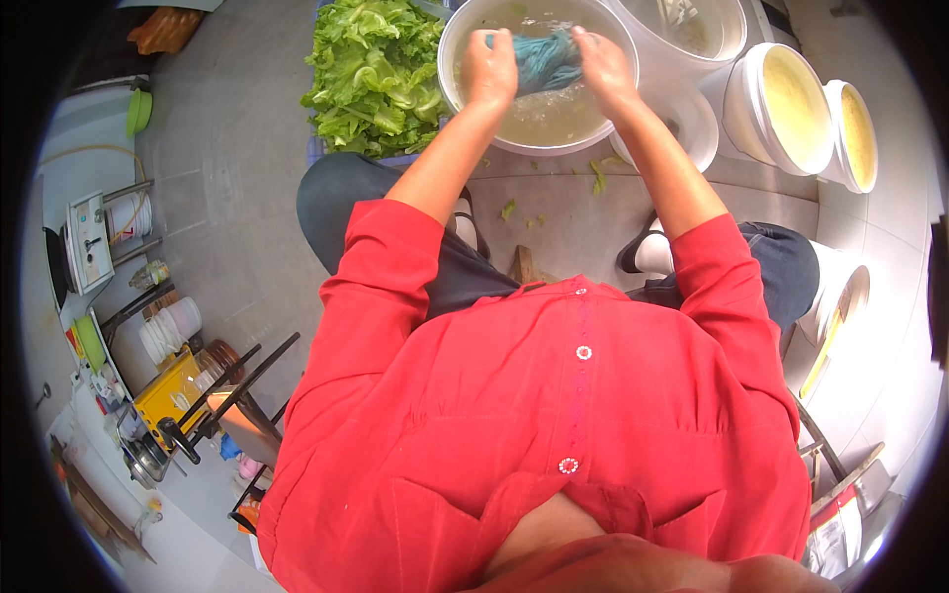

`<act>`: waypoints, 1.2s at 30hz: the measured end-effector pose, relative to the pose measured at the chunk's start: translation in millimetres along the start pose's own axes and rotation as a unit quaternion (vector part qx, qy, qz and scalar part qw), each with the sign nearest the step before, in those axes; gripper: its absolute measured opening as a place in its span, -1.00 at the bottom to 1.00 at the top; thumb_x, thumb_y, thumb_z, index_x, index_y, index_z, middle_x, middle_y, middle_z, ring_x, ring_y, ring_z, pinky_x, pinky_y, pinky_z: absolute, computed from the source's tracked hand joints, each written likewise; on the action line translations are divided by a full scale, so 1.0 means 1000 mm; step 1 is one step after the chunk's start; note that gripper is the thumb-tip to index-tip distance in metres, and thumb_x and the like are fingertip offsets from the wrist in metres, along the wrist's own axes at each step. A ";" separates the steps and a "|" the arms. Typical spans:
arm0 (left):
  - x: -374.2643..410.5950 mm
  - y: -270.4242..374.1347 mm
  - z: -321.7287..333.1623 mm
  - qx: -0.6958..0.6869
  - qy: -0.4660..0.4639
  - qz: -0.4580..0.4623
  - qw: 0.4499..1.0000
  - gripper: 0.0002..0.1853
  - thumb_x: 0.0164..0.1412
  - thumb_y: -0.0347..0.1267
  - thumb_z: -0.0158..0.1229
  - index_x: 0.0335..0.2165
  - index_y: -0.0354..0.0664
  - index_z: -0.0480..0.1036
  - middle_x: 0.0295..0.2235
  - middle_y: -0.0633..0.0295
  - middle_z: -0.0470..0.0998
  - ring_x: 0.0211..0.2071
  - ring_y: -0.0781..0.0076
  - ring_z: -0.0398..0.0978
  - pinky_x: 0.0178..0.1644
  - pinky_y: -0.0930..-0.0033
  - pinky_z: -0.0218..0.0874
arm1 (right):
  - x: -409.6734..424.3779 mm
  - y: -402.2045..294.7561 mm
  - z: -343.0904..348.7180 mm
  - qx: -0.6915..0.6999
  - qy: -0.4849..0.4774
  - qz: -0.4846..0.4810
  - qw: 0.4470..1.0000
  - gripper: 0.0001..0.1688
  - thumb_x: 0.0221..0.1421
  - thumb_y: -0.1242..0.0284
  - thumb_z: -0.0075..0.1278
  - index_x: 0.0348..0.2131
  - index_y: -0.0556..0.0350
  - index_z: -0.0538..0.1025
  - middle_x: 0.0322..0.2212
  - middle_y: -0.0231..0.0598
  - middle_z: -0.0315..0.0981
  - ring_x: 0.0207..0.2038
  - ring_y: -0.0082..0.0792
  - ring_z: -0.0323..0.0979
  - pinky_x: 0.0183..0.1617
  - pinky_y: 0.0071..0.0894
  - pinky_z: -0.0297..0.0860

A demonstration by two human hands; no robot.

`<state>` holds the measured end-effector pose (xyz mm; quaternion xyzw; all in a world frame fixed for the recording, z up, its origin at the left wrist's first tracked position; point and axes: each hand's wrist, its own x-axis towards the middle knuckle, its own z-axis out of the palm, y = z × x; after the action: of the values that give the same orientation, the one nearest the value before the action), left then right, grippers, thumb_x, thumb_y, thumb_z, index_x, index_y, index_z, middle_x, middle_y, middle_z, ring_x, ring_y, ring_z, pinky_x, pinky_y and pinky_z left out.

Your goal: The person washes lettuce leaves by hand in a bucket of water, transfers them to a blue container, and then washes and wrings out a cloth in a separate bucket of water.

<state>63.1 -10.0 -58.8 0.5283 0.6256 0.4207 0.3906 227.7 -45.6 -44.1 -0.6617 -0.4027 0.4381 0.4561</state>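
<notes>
A bluish-green cloth (547,62) is stretched and bunched between my two hands, over a round white tub (632,89) of cloudy water (549,118). My left hand (491,67) grips its left end, and my right hand (604,68) grips the other end. Bubbles and splashes show on the water just below the cloth. Whether the cloth's underside touches the water, I cannot tell. Left of the tub, a heap of green leafy lettuce (374,74) fills a blue plastic crate (317,148), whose edge shows only in places.
To the right stand a white container with liquid (723,44), a smaller white bucket (700,126) and two white buckets holding something yellow (797,107) (858,137). Leaf scraps (508,209) lie on the grey tiled floor (563,185) by my feet. A metal-legged rack (252,378) with household goods is at left.
</notes>
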 end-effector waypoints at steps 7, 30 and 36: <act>0.006 -0.016 -0.012 0.168 -0.119 -0.036 0.978 -0.33 0.22 -0.05 -0.04 0.20 -0.17 0.17 0.15 -0.17 0.18 0.14 -0.13 0.24 0.23 0.14 0.06 | 0.005 0.029 -0.002 -0.179 0.094 -0.169 0.965 -0.56 0.15 0.16 0.00 -0.14 0.14 0.45 -0.34 0.05 0.49 -0.19 0.05 0.46 -0.08 -0.10 0.37; -0.011 0.017 -0.027 -0.193 -0.331 0.003 0.924 -0.58 -0.01 -0.36 0.37 -0.14 -0.14 0.48 -0.26 0.36 0.54 -0.21 0.54 0.46 -0.03 0.43 0.24 | -0.022 -0.135 0.001 -0.175 -0.165 -0.221 0.945 -0.72 -0.04 0.39 -0.04 -0.34 0.22 0.50 -0.52 -0.27 0.41 -0.42 -0.44 0.37 -0.35 -0.41 0.30; -0.007 0.003 -0.023 -0.138 -0.307 -0.060 0.940 -0.52 0.00 -0.11 0.35 -0.16 -0.14 0.50 -0.26 0.36 0.55 -0.23 0.55 0.46 -0.05 0.45 0.22 | -0.026 -0.177 -0.004 0.145 -0.179 -0.115 0.966 -0.84 0.12 0.44 -0.08 -0.29 0.07 0.48 -0.45 -0.42 0.44 -0.42 -0.58 0.38 -0.32 -0.55 0.34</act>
<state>43.5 -19.6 -47.8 0.5344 0.4411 0.2959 0.6575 200.4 -24.8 131.5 -0.4485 -0.4828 0.5481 0.5151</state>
